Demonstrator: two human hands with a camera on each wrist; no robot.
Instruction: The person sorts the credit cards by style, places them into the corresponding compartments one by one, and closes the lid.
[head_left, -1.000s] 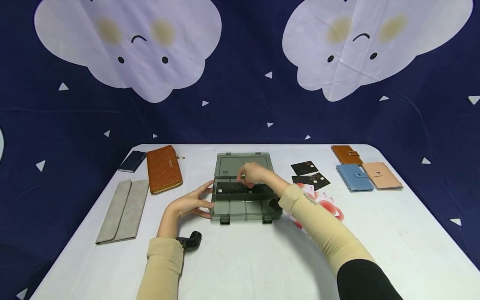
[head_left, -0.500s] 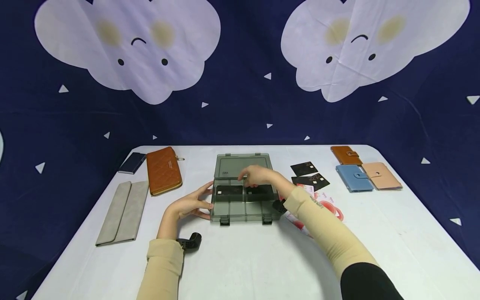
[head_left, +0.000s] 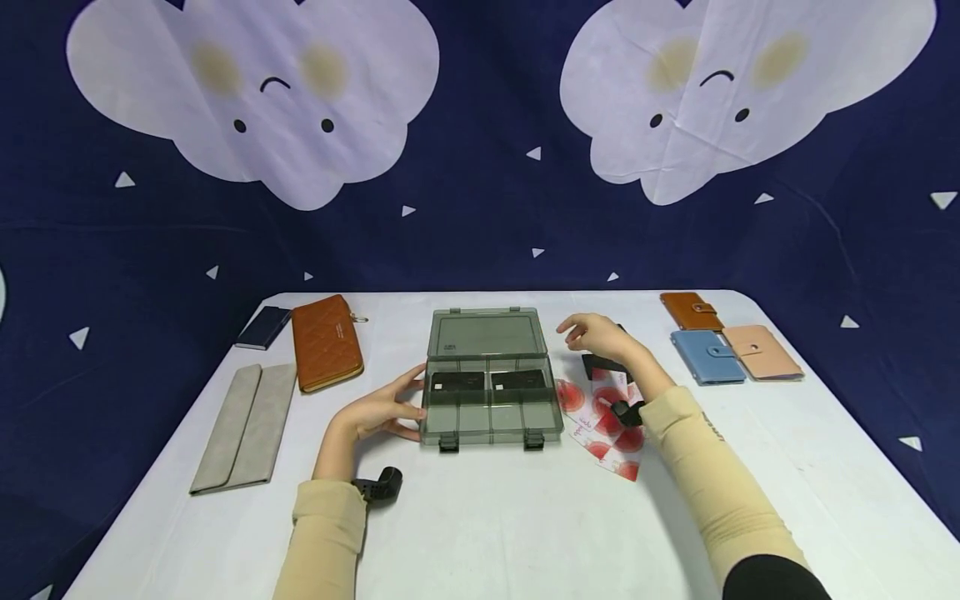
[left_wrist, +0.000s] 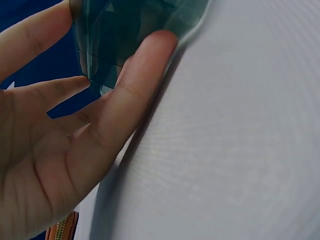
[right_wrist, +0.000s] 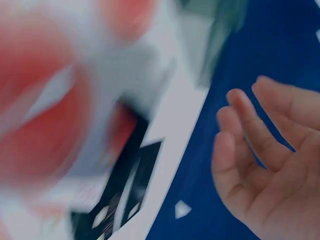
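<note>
A translucent grey-green divided box [head_left: 491, 435] lies with its lid [head_left: 487, 333] folded back. One black card [head_left: 457, 381] and a second black card [head_left: 522, 381] sit side by side in its back compartments. My left hand [head_left: 382, 408] rests on the box's left side with extended fingers; in the left wrist view the thumb [left_wrist: 132, 85] touches the greenish plastic wall. My right hand [head_left: 600, 335] hovers, holding nothing, right of the box with loosely bent fingers. Beneath it are black cards [head_left: 595, 365], mostly hidden, and red-and-white cards [head_left: 603, 429].
On the left lie a grey folder [head_left: 243, 429], a brown quilted zip wallet [head_left: 327, 342] and a dark blue booklet [head_left: 262, 327]. At the right are brown [head_left: 690, 310], blue [head_left: 707, 358] and peach [head_left: 763, 354] snap card holders. A dark cloud-print cloth hangs behind the table.
My right hand has left the box and moved right, over the loose cards. The two black cards now lie uncovered in the back compartments. My left hand has stayed at the box's side.
</note>
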